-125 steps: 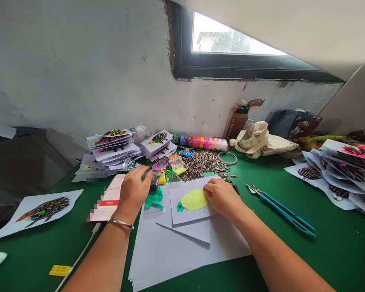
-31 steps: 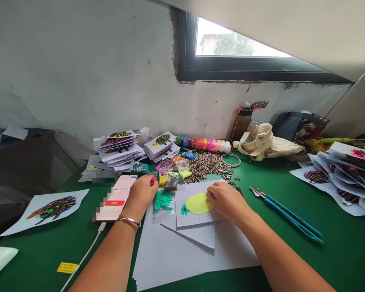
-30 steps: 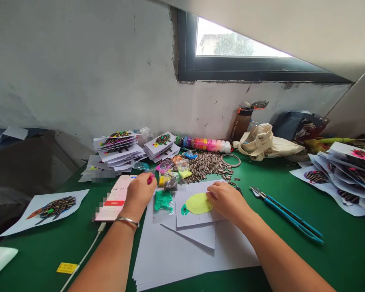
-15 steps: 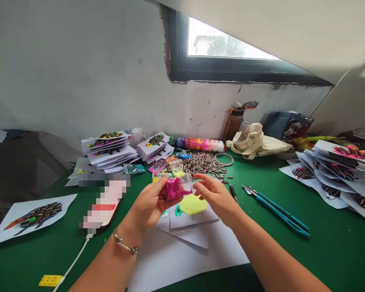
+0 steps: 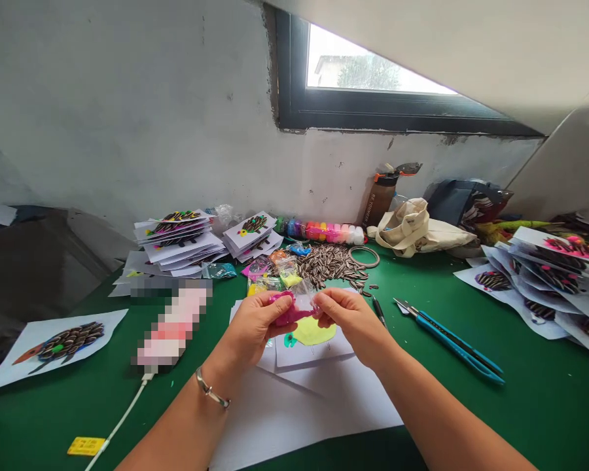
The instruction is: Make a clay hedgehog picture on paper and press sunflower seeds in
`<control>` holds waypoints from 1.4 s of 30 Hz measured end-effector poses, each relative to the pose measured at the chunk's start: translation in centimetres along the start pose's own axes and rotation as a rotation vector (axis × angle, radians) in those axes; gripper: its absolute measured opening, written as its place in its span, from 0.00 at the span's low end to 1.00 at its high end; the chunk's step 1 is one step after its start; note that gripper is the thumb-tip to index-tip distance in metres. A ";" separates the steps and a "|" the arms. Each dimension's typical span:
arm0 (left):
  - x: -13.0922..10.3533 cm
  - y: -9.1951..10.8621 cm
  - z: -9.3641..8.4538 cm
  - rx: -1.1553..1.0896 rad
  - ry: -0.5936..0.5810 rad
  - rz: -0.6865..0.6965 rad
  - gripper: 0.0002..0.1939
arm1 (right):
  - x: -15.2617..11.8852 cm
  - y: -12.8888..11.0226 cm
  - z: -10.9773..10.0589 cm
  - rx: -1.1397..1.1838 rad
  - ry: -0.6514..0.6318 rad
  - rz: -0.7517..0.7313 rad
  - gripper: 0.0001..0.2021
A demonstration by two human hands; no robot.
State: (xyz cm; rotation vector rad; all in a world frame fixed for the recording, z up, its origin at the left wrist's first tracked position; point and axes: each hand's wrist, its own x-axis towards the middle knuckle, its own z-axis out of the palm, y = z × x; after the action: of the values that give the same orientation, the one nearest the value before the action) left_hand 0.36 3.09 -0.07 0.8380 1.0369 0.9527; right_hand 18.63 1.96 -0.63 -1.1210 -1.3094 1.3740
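Observation:
Pink clay in a small clear bag (image 5: 287,315) is pinched between the thumb and fingers of my left hand (image 5: 255,324). My right hand (image 5: 347,319) has its thumb and fingertips closed at the bag's right side, where a thin strand of pink clay reaches them. Below both hands lies a white card (image 5: 309,353) with a flat yellow-green clay shape (image 5: 315,332) and a green clay piece (image 5: 290,340) at its left end. Larger white sheets (image 5: 319,409) are under the card.
Beyond my hands are a seed pile (image 5: 328,263), clay bags (image 5: 288,269) and a tape ring (image 5: 364,257). Blue tweezers (image 5: 459,347) and a pen (image 5: 379,313) lie right. Card stacks (image 5: 181,245) stand on both sides; a phone (image 5: 174,327) with a cable is left.
My right hand has closed its fingers on the bag's right side, where they were apart before. My left hand has turned the bag lower and flatter. The view has shifted slightly.

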 end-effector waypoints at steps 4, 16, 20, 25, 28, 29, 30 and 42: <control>-0.1 -0.3 -0.1 0.057 -0.004 0.040 0.19 | -0.1 0.2 -0.2 -0.023 -0.012 0.028 0.16; -0.3 -0.1 0.3 0.096 -0.042 0.001 0.19 | -0.2 0.0 -0.2 0.087 -0.013 0.048 0.13; -0.3 0.1 0.1 0.113 -0.028 0.032 0.20 | -0.3 0.1 -0.4 0.164 -0.100 0.074 0.14; -0.5 0.2 0.1 0.114 -0.049 0.049 0.19 | -0.4 -0.1 -0.7 0.224 -0.197 0.084 0.15; -0.6 0.3 0.1 0.141 -0.070 0.062 0.19 | -0.4 -0.3 -0.7 0.166 -0.213 0.069 0.15; -0.6 0.4 0.1 0.155 -0.072 0.067 0.19 | -0.5 -0.4 -0.7 0.144 -0.213 0.062 0.14; -0.6 0.4 0.2 0.170 -0.073 0.071 0.18 | -0.5 -0.4 -0.7 0.128 -0.206 0.059 0.13; -0.8 0.2 0.2 0.167 -0.115 0.086 0.22 | -1.0 -0.8 0.2 0.123 -0.207 0.058 0.15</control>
State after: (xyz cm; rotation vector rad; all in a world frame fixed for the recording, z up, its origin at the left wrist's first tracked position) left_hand 0.31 2.41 0.42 1.0709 0.9966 0.8874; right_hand 18.68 0.97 0.18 -0.9604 -1.3261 1.6255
